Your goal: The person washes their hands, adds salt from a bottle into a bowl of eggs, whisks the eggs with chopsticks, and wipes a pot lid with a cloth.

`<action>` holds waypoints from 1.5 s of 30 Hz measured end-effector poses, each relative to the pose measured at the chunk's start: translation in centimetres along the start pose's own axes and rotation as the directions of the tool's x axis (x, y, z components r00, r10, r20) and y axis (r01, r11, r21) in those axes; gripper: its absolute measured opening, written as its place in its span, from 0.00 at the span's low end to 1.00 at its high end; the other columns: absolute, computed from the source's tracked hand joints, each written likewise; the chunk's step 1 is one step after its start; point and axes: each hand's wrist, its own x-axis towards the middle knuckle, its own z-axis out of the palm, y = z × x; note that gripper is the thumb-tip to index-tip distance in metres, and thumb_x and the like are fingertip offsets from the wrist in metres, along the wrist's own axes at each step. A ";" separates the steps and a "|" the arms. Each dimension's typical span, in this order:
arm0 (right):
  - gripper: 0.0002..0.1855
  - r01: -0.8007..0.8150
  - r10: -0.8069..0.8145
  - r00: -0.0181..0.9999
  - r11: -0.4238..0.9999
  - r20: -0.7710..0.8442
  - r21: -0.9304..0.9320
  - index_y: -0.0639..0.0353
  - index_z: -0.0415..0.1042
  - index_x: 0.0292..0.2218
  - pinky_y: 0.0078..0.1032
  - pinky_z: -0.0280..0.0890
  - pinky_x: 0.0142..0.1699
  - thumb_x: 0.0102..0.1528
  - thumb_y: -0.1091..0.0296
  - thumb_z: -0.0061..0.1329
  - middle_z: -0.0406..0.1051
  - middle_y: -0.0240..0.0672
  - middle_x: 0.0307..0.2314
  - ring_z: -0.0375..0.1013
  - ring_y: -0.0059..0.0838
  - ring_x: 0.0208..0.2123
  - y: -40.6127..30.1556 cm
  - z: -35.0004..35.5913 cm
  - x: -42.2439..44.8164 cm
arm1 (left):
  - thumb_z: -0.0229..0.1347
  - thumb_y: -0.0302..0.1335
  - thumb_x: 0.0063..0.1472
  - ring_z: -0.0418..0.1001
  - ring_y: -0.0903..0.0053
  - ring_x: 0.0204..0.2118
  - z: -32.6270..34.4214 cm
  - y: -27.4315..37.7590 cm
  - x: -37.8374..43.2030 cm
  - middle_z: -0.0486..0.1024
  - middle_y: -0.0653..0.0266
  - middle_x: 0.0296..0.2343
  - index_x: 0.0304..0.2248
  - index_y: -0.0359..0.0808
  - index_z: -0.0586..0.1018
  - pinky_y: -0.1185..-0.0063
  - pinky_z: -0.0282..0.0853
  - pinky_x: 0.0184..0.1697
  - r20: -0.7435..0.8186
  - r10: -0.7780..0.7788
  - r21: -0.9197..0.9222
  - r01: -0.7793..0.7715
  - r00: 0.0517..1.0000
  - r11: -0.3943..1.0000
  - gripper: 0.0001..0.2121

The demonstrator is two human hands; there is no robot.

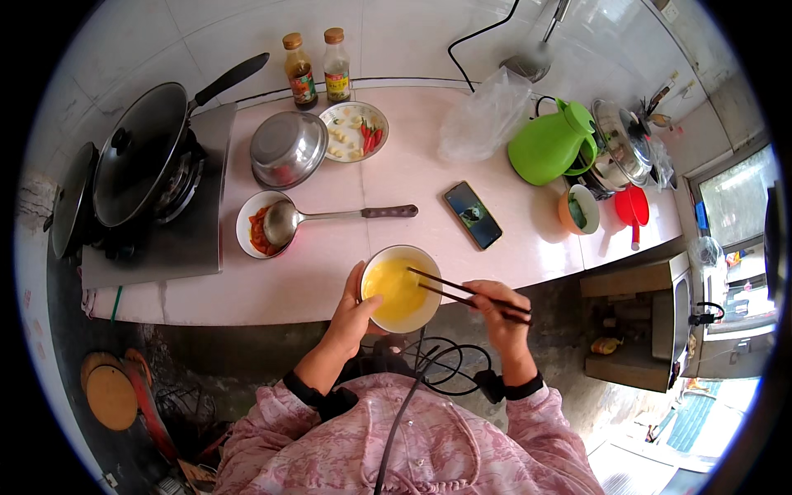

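My left hand (352, 312) grips a white bowl (437, 263) at its left side, thumb over the rim, near the counter's front edge. Inside the bowl lies yellow beaten egg (396, 297). Dark chopsticks (461, 286) are held in my right hand (504, 315), at the bowl's right, with their tips apart in the egg. Beyond the bowl, a metal ladle (281, 224) with a brown handle rests across a bowl of cut red food (257, 232). A smartphone (473, 215) lies face up on the counter, its screen lit.
A gas stove holds a lidded wok (139, 154). Behind stand an upturned metal bowl (289, 148), a plate of garlic and red chillies (354, 132) and two sauce bottles (318, 71). On the right are a plastic bag (486, 117), green jug (550, 145), orange bowl (578, 210) and red ladle (631, 207).
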 end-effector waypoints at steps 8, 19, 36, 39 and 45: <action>0.06 0.124 -0.117 0.984 0.991 0.135 -0.044 0.66 0.75 0.34 0.18 0.67 0.37 0.53 0.80 0.50 0.75 0.35 0.30 0.72 0.20 0.30 0.4 0.4 -0.3 | 0.47 0.26 0.59 0.69 0.70 0.47 -0.3 0.3 -0.1 0.60 0.61 0.52 0.61 0.47 0.46 0.74 0.77 0.27 0.057 -0.071 0.008 0.071 0.996 0.997 0.33; 0.06 -0.035 0.037 0.998 0.998 -0.054 0.046 0.67 0.75 0.34 0.21 0.68 0.39 0.52 0.83 0.49 0.75 0.40 0.32 0.73 0.24 0.32 -0.8 0.3 -0.2 | 0.46 0.24 0.59 0.70 0.70 0.46 -0.3 0.4 -0.3 0.61 0.62 0.52 0.61 0.47 0.46 0.74 0.77 0.27 0.019 -0.055 0.015 0.055 0.998 0.998 0.33; 0.08 -0.111 0.100 0.970 0.993 0.223 0.034 0.67 0.75 0.35 0.20 0.68 0.40 0.51 0.84 0.49 0.75 0.36 0.32 0.73 0.22 0.33 0.0 -0.2 -0.6 | 0.48 0.25 0.58 0.69 0.70 0.47 -0.2 0.1 -0.1 0.60 0.61 0.52 0.61 0.47 0.46 0.74 0.77 0.28 0.033 -0.071 0.008 0.071 0.997 0.997 0.34; 0.08 -0.110 0.110 0.994 0.994 0.001 0.011 0.66 0.75 0.34 0.20 0.67 0.42 0.51 0.84 0.49 0.75 0.37 0.34 0.72 0.23 0.35 -1.1 -0.5 0.2 | 0.47 0.25 0.58 0.69 0.70 0.47 -0.3 0.3 -0.4 0.60 0.62 0.52 0.61 0.47 0.46 0.74 0.77 0.27 0.029 -0.053 0.018 0.053 0.998 0.998 0.34; 0.06 -0.220 0.220 0.975 0.975 0.011 0.015 0.66 0.75 0.34 0.17 0.67 0.40 0.54 0.81 0.47 0.75 0.38 0.34 0.73 0.23 0.35 -1.2 -0.4 -0.1 | 0.47 0.25 0.58 0.69 0.70 0.47 -0.3 0.4 -0.5 0.60 0.62 0.52 0.61 0.48 0.46 0.74 0.77 0.26 0.016 -0.059 0.020 0.059 0.998 0.998 0.33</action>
